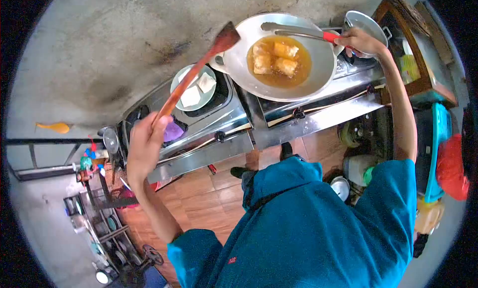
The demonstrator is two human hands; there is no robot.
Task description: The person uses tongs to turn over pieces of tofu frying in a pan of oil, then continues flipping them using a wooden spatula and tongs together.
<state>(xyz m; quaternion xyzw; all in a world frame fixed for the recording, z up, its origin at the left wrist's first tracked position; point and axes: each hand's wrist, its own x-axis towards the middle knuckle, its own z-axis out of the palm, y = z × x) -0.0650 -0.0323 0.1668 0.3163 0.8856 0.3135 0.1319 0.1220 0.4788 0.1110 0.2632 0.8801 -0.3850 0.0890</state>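
Judging by colour, frying looks partway along: golden-brown blocks point(286, 50) sit in amber oil point(286, 82) inside a wide silver metal pan point(323, 64), while white blocks point(190, 97) on a pale round plate point(207, 98) appear unfried. The left hand point(145, 147) is closed round a reddish-brown wooden spatula point(184, 84); the right hand point(357, 41) clasps red-handled metal tongs point(298, 31) above the pan.

My spatula point(193, 71) looks like matt wood; the stove front point(204, 156) is glossy metal, my shirt point(308, 223) matt cloth.
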